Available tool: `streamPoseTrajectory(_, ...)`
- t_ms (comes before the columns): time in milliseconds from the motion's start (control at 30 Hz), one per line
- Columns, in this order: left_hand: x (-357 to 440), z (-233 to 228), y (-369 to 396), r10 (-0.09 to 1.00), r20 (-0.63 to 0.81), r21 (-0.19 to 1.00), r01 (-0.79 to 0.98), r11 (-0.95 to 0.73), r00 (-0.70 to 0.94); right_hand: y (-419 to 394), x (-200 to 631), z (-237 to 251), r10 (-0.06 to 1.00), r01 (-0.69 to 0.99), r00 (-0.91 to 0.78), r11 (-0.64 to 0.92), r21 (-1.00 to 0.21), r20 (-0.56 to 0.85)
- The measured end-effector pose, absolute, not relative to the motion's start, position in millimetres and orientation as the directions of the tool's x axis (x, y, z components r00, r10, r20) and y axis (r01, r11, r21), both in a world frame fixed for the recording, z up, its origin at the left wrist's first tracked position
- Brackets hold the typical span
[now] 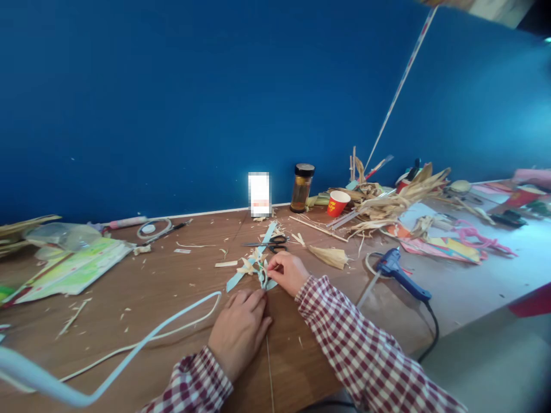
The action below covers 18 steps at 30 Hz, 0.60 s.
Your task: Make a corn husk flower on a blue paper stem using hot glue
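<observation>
In the middle of the table lies a small craft piece [263, 277], made of light-blue strips and cream husk pieces with a thin twisted cord. My right hand [289, 273] is over its right side, thumb and forefinger pinched together at its edge; what is between the tips is too small to make out. My left hand [241, 324] rests palm down on the wood, fingers stretched out, fingertips at the near end of the piece. Black-handled scissors [275, 245] lie just beyond, beside a light-blue strip [267, 234].
A blue glue gun [400, 272] with its cable lies right. At the back are a lit screen [260, 195], a dark-lidded bottle [302, 189], a red paper cup [338, 203] and dry corn husks [400, 201]. A white bent tube [146, 344] crosses front left, near a green-white packet [77, 267].
</observation>
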<state>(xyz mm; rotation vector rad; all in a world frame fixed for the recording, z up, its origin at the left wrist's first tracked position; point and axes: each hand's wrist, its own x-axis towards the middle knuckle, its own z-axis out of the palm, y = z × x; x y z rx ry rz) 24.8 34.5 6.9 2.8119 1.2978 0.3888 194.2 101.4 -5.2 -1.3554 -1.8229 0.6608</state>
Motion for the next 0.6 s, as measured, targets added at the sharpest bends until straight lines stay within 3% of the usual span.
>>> streamPoseTrajectory(600, 25.0, 3.1, 36.6, 0.721, 0.294, 0.130, 0.721, -0.681, 0.628, 101.5, 194.3, -4.5, 0.952, 0.573, -0.160, 0.305, -0.761, 0.261)
